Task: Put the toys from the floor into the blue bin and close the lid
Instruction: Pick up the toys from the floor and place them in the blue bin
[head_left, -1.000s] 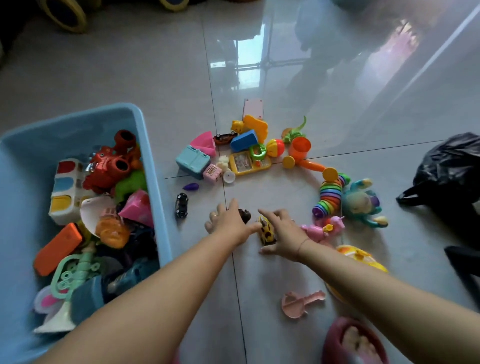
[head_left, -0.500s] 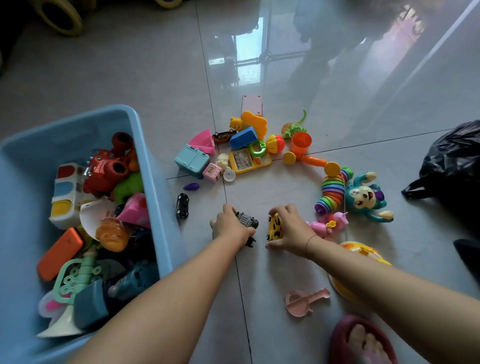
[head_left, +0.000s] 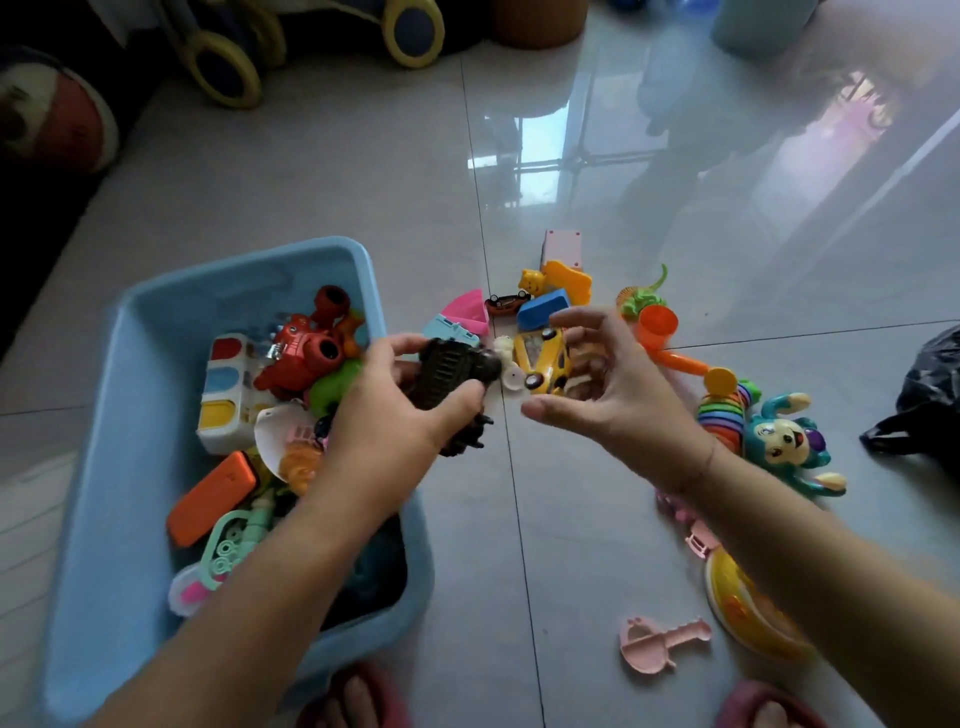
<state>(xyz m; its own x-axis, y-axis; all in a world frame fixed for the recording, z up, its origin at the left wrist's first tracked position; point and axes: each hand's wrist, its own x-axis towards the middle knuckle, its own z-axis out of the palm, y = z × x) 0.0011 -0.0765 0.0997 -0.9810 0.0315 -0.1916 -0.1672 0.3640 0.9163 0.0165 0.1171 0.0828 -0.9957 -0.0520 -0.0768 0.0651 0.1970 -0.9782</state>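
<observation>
Tiled floor (head_left: 571, 519), dark truck (head_left: 453, 375) between fingers (head_left: 400, 347) (left)

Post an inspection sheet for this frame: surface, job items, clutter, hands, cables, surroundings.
Surface: glossy grey tiled floor, with reflections.
Job's things: blue bin open, partly filled with toys; no lid seen. Many toys on the floor, including teal monkey and pink guitar.
Clutter: black bag at right edge.
Grippers: left hand grips dark toy vehicle at the bin's edge; right hand holds yellow toy car.
Cables: nothing seen.
Surroundings: wheeled ride-on toy at far edge; slippered foot near.
</observation>
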